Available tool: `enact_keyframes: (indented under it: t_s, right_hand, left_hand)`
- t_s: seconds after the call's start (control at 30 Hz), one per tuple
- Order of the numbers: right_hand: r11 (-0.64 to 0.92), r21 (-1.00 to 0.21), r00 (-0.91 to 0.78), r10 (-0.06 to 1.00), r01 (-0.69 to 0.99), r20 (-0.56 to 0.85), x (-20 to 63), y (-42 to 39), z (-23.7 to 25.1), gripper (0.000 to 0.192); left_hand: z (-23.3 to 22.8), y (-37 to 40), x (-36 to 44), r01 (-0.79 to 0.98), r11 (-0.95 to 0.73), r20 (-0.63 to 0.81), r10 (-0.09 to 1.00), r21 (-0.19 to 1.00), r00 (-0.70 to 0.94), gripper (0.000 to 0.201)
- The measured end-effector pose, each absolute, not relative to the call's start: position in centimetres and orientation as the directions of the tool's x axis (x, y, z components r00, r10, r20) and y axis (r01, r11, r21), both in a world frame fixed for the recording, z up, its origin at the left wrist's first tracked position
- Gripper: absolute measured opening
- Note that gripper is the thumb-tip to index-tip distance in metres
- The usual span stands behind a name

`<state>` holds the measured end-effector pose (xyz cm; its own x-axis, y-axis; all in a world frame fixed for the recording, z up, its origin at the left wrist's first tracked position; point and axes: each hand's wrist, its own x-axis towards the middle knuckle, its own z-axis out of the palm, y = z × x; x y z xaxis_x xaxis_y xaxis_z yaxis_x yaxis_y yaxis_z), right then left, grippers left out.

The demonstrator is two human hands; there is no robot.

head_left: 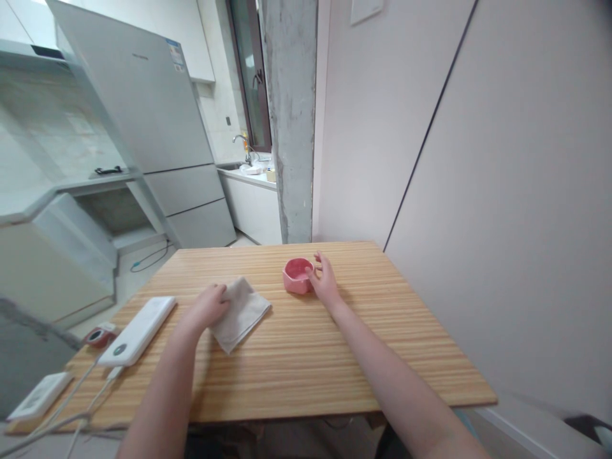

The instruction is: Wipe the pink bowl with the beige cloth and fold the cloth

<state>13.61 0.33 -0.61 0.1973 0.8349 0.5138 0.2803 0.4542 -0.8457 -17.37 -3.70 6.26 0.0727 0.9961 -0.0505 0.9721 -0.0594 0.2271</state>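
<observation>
Your left hand (210, 305) rests on the near-left edge of a beige cloth (240, 312), fingers curled down onto the fabric and pinching it against the wooden table (306, 363). The cloth lies flat and a little rumpled, left of the table's middle, one corner pointing toward you.

Your right hand (325, 280) is at the right side of a small pink bowl (297, 275), fingers spread and loose, thumb and fingertips touching its rim and wall; it is not closed around it. The bowl stands upright toward the far side of the table, just right of the cloth's far corner but apart from it. The strip of table between cloth and bowl is bare wood.

To the left of your left forearm lies a long white power bank (138, 330), set at a slant, with white cables (81, 401) running off it toward the near-left corner. A small red device (99, 336) sits just beyond it at the left edge, and a flat white box (41, 395) lies at the near-left corner.

Past the table's far edge stands a grey concrete pillar (291, 121). Left of it are a tall grey fridge (157, 127) and a counter with a sink tap (243, 148). A plain pale wall (478, 159) runs close along the table's right side.
</observation>
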Motion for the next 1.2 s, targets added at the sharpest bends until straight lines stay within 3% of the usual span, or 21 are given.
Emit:
enact_keyframes:
  t_s: [0.07,0.13,0.23,0.3,0.4,0.43,0.5,0.57,0.63,0.73,0.8,0.9,1.0,1.1,1.2]
  right_hand:
    - [0.547,-0.798,0.077,0.811,0.253,0.580,13.3,-1.0,0.9,0.080]
    - [0.552,-0.812,-0.064,0.832,0.192,0.551,12.9,-2.1,2.0,0.089]
    - [0.369,-0.923,-0.228,0.913,0.106,0.339,12.4,-2.6,2.3,0.068]
    - [0.194,-0.979,-0.171,0.968,0.054,0.182,12.6,-2.1,2.1,0.050]
    - [0.115,-0.993,0.241,0.964,-0.008,0.110,14.1,-0.9,2.0,0.042]
    - [0.165,-0.986,0.390,0.907,0.016,0.158,14.7,-0.7,2.2,0.043]
    - [0.302,-0.938,0.550,0.760,0.172,0.346,15.8,-0.6,2.5,0.041]
    - [0.400,-0.827,0.475,0.681,0.395,0.557,16.3,-1.0,2.8,0.035]
    - [0.442,-0.684,0.204,0.734,0.580,0.648,15.9,-1.6,2.8,0.031]
    - [0.508,-0.466,-0.237,0.818,0.724,0.524,14.2,-2.5,2.4,0.032]
    - [0.525,-0.363,-0.351,0.823,0.770,0.447,13.1,-2.8,2.2,0.030]
    - [0.483,-0.270,-0.353,0.840,0.833,0.412,12.0,-2.6,2.3,0.024]
    - [0.463,-0.257,-0.361,0.861,0.848,0.359,11.8,-1.9,2.2,0.023]
    - [0.446,-0.341,-0.332,0.879,0.828,0.342,12.2,-1.3,1.8,0.028]
    - [0.417,-0.407,-0.257,0.884,0.813,0.392,12.8,-1.4,1.3,0.030]
  left_hand:
    - [8.2,-3.9,-14.9,0.917,-0.233,0.022,0.971,0.323,0.239,0.018]
    - [9.9,-3.9,-12.1,0.822,-0.361,0.044,0.923,0.441,0.382,0.017]
    - [11.1,-2.9,-8.0,0.644,-0.441,0.160,0.880,0.625,0.447,0.017]
    - [10.3,-1.7,-5.6,0.488,-0.424,0.341,0.905,0.763,0.253,0.023]
    - [6.7,0.3,-3.0,0.298,-0.352,0.412,0.895,0.887,-0.170,0.030]
    - [5.2,0.8,-2.4,0.298,-0.299,0.377,0.892,0.906,-0.251,0.031]
    - [2.4,1.5,-1.6,0.364,-0.194,0.297,0.920,0.911,-0.254,0.037]
    - [0.5,1.7,-1.3,0.435,-0.127,0.225,0.957,0.891,-0.182,0.042]
    - [-0.3,1.6,-1.2,0.473,-0.120,0.195,0.974,0.873,-0.113,0.042]
    - [0.0,1.1,-1.3,0.482,-0.171,0.215,0.976,0.859,-0.036,0.039]
    - [0.3,0.9,-1.3,0.486,-0.186,0.219,0.976,0.854,-0.012,0.039]
    - [0.1,1.1,-1.5,0.508,-0.147,0.199,0.979,0.849,-0.050,0.040]
    - [-0.5,1.7,-1.7,0.439,-0.141,0.194,0.978,0.888,-0.077,0.035]
    - [-1.0,1.9,-1.3,0.226,-0.171,0.194,0.978,0.959,-0.083,0.034]
    - [-0.8,1.4,0.2,-0.032,-0.140,0.133,0.977,0.990,-0.167,0.048]
